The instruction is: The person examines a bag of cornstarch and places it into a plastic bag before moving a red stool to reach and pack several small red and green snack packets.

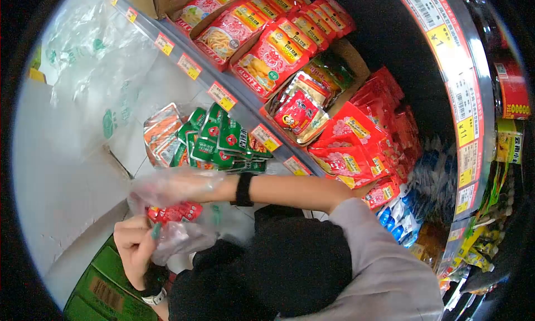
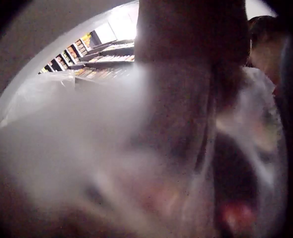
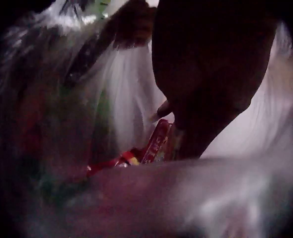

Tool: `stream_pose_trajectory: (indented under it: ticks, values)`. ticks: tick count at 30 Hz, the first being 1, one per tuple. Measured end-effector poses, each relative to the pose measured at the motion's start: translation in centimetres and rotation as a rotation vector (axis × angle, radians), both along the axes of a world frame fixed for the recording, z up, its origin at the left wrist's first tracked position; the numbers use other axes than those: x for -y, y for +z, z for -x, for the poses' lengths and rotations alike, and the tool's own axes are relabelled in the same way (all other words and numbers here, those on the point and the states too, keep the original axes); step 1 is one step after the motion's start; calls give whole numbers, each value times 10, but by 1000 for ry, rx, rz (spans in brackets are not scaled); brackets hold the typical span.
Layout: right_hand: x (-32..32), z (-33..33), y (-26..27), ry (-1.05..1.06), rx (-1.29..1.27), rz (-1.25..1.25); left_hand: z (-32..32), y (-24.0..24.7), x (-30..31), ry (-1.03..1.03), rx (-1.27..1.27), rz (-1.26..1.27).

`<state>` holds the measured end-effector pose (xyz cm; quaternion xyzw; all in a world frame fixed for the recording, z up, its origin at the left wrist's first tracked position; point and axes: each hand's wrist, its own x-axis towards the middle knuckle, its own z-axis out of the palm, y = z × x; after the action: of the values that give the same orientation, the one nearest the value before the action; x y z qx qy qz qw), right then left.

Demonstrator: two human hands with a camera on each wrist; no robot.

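A clear plastic bag (image 1: 186, 240) with red packets (image 1: 175, 212) in it hangs in front of the body. My left hand (image 1: 136, 243), fingers curled, grips the bag's edge at its lower left side. My right hand (image 1: 181, 187) reaches inside the bag, the film draped over it. In the right wrist view, the thumb tip lies right at the edge of a red packet (image 3: 159, 141) and the other fingers are lost in shadow; I cannot tell whether they hold it. Blurred plastic film (image 2: 87, 144) fills much of the left wrist view.
Red snack packets (image 1: 273, 59) stand in boxes along a shelf with price tags (image 1: 220, 95). Green packets (image 1: 214, 134) and orange packets (image 1: 161, 131) lie left of that shelf. More plastic film (image 1: 95, 59) spreads at upper left; a green box (image 1: 106, 282) stands at lower left.
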<state>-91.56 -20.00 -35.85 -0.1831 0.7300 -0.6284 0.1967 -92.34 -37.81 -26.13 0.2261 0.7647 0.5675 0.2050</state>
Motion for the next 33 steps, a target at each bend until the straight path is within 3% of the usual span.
stream_pose_trajectory:
  ticks: [1, 5, 7, 9, 12, 14, 16, 17, 20, 22, 24, 26, 27, 28, 31, 32, 33]
  values:
    - [-9, 0, 9, 26, -386, -73, 1, 0, 4, 19, 25, 51]
    - [-41, -18, 37, 226, -269, -12, 1, -4, 19, 148, -108, 175]
    - [-43, -36, 44, 144, -29, 203, 4, -5, 27, 188, -180, 208]
    - [-44, -38, 58, 326, -277, -182, 7, -1, 25, 204, -252, 216]
    - [-36, -48, 44, 286, -113, -114, 10, 2, 33, 233, -289, 197]
    - [-34, -59, 29, 328, -117, -104, 13, 2, 44, 332, -470, 197]
    - [-35, -68, 13, 348, -119, 134, 15, -1, 49, 428, -526, 215]
    - [-34, -60, 31, 534, -137, -124, 15, -1, 49, 429, -517, 226]
    - [-51, -41, 80, 623, -27, -126, 14, 3, 46, 327, -377, 312]
    - [-65, -31, 103, 590, -55, -32, 14, 9, 48, 101, -194, 409]
    - [-81, -24, 116, 385, -86, -35, 12, 8, 44, 99, -119, 413]
    - [-97, -24, 135, 80, 199, -103, 10, 5, 36, 91, -53, 406]
    - [-101, -23, 140, -52, 216, -88, 8, 3, 31, 160, -60, 312]
    - [-104, -24, 138, -52, 203, -96, 8, 2, 25, 226, -66, 214]
    - [-105, -29, 135, -273, 280, -101, 15, 2, 25, 317, 6, 199]
    - [-107, -31, 137, -268, 281, -102, 18, 3, 27, 364, 95, 222]
    - [-112, -34, 139, -294, 247, -161, 19, 5, 23, 488, 27, 123]
